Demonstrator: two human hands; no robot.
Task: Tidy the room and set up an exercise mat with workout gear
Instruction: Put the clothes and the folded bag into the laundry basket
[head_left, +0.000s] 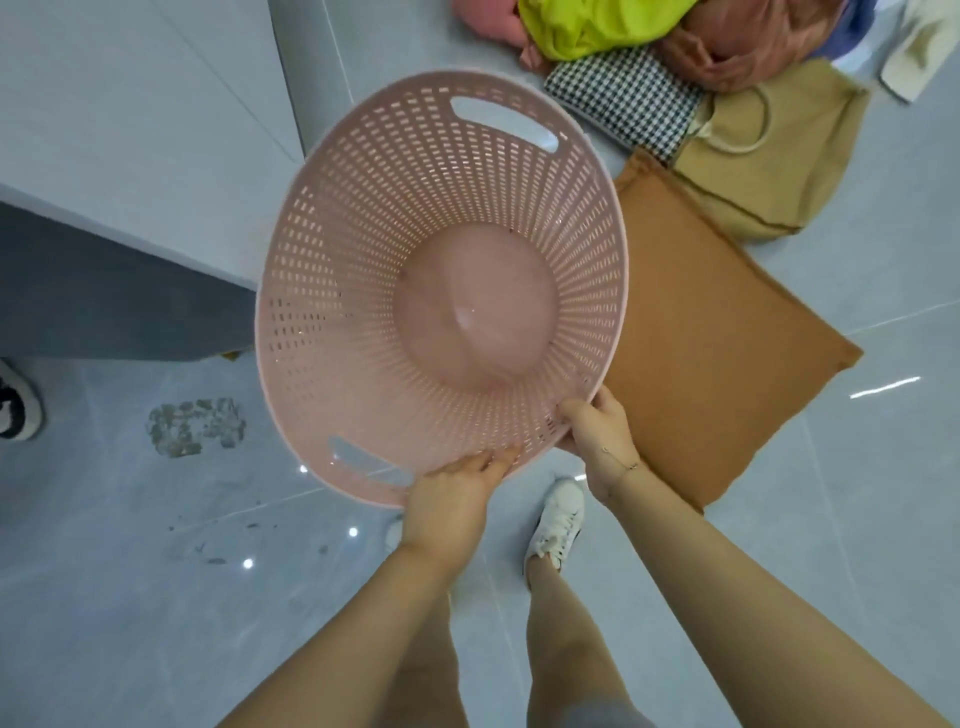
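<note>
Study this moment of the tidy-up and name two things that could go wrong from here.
1. Both the left hand and right hand grip the pink basket at its near rim only, so it may tip or slip.
2. The basket hides the floor ahead; the person could trip on the brown cushion or the pile of clothes.

You get bright, even light from overhead: small white glints dot the glossy floor tiles (249, 564), and a streak of glare (883, 387) lies at the right. Shadows are soft and faint. The wide lens bends straight lines (worst near the edges), and the top corners are slightly blurred.
</note>
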